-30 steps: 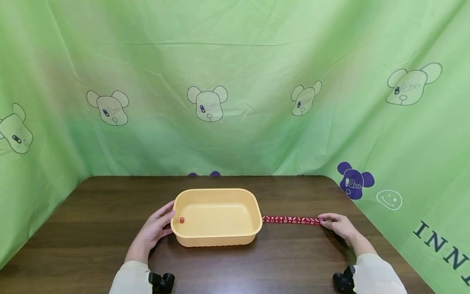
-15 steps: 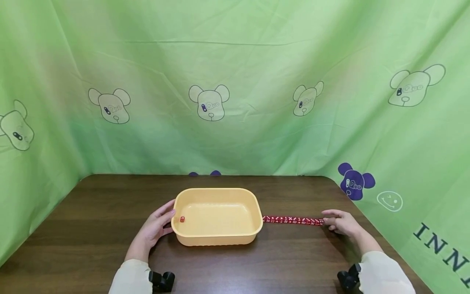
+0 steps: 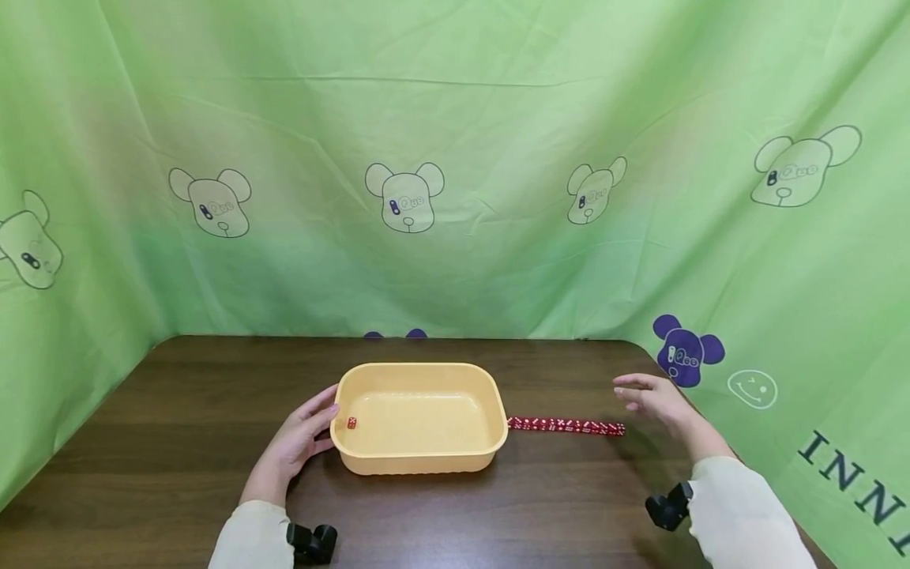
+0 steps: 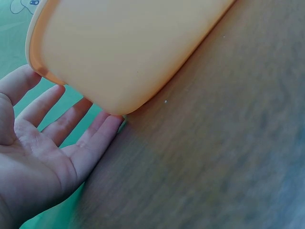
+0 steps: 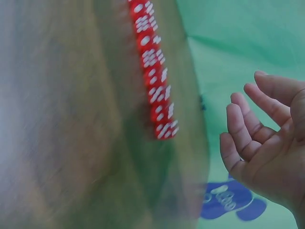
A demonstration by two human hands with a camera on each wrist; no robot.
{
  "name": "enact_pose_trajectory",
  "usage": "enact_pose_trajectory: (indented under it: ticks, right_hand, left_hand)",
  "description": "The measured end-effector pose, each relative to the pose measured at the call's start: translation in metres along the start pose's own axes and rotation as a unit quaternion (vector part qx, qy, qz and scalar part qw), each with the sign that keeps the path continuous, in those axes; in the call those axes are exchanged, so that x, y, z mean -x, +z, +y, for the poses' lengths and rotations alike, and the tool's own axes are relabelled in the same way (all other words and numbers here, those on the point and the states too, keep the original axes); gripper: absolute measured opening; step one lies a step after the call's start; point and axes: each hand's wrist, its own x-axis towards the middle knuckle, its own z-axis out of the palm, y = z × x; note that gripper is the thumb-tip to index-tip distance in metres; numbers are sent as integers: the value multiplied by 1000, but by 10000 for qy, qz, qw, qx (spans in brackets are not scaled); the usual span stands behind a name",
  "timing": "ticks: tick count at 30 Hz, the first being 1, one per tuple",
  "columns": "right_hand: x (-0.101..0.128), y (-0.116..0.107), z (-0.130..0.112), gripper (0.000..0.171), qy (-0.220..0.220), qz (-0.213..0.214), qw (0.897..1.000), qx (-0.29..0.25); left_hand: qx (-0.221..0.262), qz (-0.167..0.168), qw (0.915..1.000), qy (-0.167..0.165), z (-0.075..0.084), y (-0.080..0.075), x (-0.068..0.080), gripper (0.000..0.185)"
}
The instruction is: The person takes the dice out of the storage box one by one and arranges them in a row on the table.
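Observation:
A pale yellow plastic basin [image 3: 419,465] stands in the middle of the table, with one red die [image 3: 351,423] at the left end inside it. My left hand [image 3: 297,444] rests against the basin's left end. Its fingers are spread and fairly straight, fingertips on the wall and rim in the left wrist view. From the basin's right end runs a straight row of red dice with white pips [image 3: 566,426], set side by side. My right hand [image 3: 652,399] hovers beyond the row's right end with loosely bent fingers, holding nothing and apart from the dice [image 5: 155,90].
The brown wood-look table [image 3: 455,514] has rounded far corners. A green curtain [image 3: 455,261] printed with bear heads hangs behind and along both sides. Black wrist cameras sit on the left sleeve [image 3: 252,537] and the right sleeve [image 3: 742,514].
My right hand has come off the right end of the dice row and lifted up and away, fingers opening. The left hand, basin and dice row stay in place.

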Motion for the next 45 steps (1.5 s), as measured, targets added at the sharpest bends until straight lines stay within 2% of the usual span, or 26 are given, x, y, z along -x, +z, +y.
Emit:
enact_pose_trajectory:
  ticks: [7, 15, 32, 45]
  right_hand:
    - [-10, 8, -36, 42, -282, -75, 9996, -60]
    - [-30, 31, -65, 44, -761, -182, 9969, 6]
    - [-61, 113, -102, 33, -1039, -454, 9919, -569]
    - [-67, 170, -134, 24, -1001, -745, 9878, -933]
  left_hand:
    - [-25, 2, 10000, -12, 0, 0, 0, 50]
    - [-6, 14, 10000, -3, -1, -1, -1, 52]
    - [123, 9, 9999, -2, -2, -2, -4, 50]
    - [79, 50, 9999, -41, -1, -1, -2, 49]
